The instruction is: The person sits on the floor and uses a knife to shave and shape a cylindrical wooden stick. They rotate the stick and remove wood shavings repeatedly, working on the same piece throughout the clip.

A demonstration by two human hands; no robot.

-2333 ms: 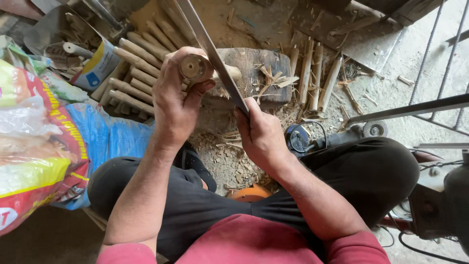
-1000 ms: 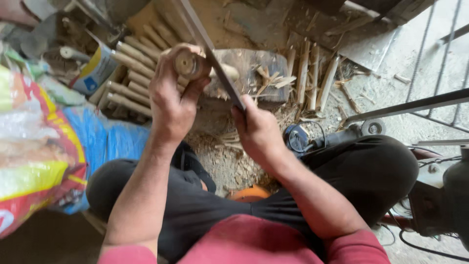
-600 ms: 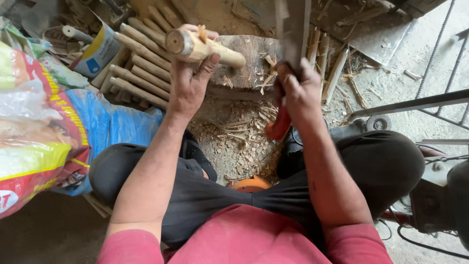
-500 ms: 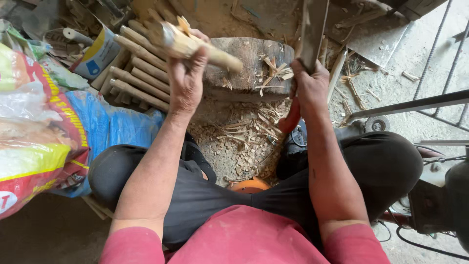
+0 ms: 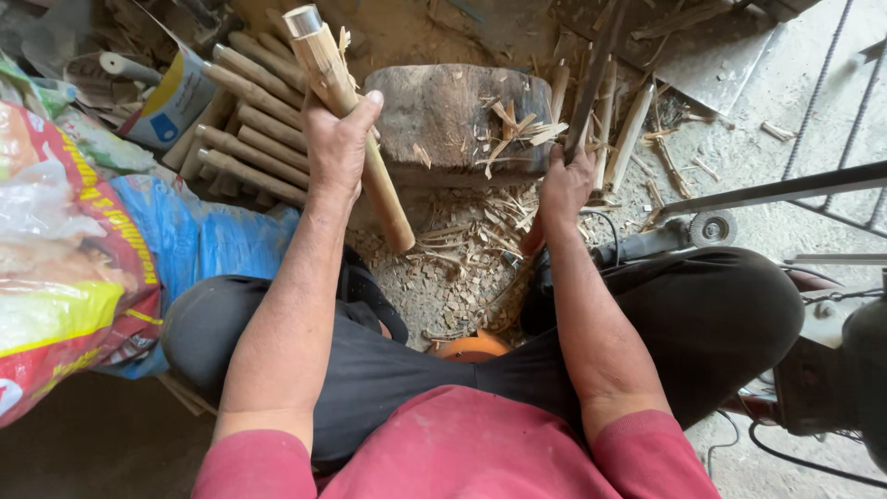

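Left hand (image 5: 337, 148) grips stick (image 5: 351, 120) upper centre, right hand (image 5: 565, 185) clasps blade (image 5: 591, 79) beside block (image 5: 453, 125): best seat stick firmly, fingers clear.

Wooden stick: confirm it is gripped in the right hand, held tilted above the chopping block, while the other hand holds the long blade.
Wrong hand. The head view shows the left hand has its grip on the wooden stick, held tilted beside the chopping block; the right hand holds the long blade.
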